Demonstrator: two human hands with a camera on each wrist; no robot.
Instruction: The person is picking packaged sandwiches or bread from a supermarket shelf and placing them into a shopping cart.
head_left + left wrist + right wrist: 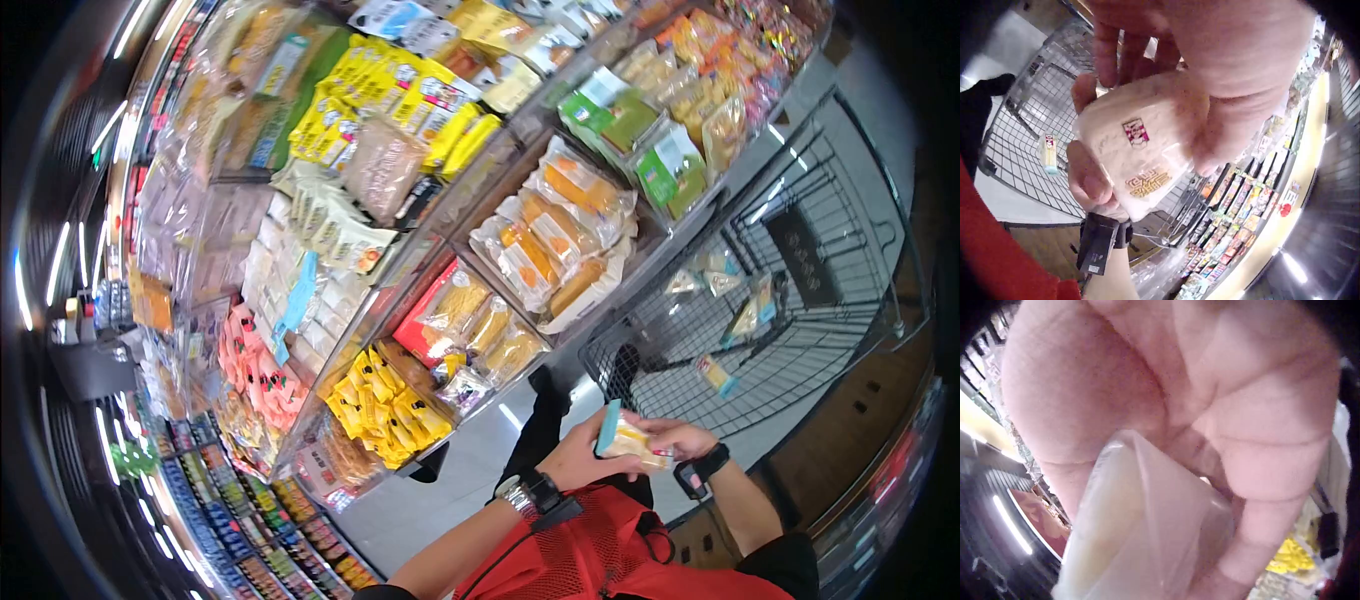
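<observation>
Both hands hold one packaged sandwich in front of the red vest, close to the cart's near side. My left hand grips its left side, with the thumb on the wrapper in the left wrist view. From the other side my right hand holds it, fingers bent around the edge. White bread shows through clear film with a small red-checked logo and yellow lettering. The right wrist view has the wrapped end under the right palm.
A wire shopping cart stands at the right, with several wrapped sandwiches in it, one near its closest side. Left and ahead, a tiered display holds yellow packets, wrapped bread rolls and other bags.
</observation>
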